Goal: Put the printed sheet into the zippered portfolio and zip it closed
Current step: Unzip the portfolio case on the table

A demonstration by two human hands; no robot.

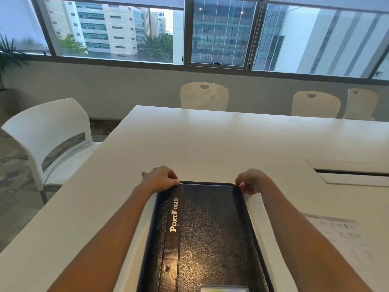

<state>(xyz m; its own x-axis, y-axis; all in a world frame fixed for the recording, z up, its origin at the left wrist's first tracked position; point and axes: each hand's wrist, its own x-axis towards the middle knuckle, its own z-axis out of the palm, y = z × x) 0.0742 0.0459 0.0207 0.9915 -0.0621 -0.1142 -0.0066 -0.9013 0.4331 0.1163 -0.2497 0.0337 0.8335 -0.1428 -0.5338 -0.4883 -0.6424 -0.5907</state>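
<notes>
Black pebbled-leather zippered portfolio (pixel 210 234) with gold lettering on its spine strip lies flat and shut on the white conference table (pixel 210 140), running from 6 o'clock up to centre view. Printed sheet (pixel 345 234), white paper with faint text, rests on the tabletop at 4 o'clock, just beside my right forearm and apart from the portfolio.

Left hand (pixel 161 178) at the portfolio's far-left corner, about 11 o'clock of the case: fingers curled under, thumb and fingertips pressed on the corner edge, steadying it. Right hand (pixel 249 181) at the far-right corner, about 1 o'clock: fingers drawn together in a pinch at the zipper track. I take it to be on the zipper pull, but the pull itself is too small to make out.

Judgement: opening step is in hand; the sheet is not yet inside, so the task is at its start. The next move calls for running the slider round the corner and down the right side while the left hand holds the case from sliding. The corner bend is where a zipper tends to snag. Then lift the cover, reach to 4 o'clock for the sheet.

White moulded plastic chair (pixel 52 142) at 9 o'clock, clear of the work.
</notes>
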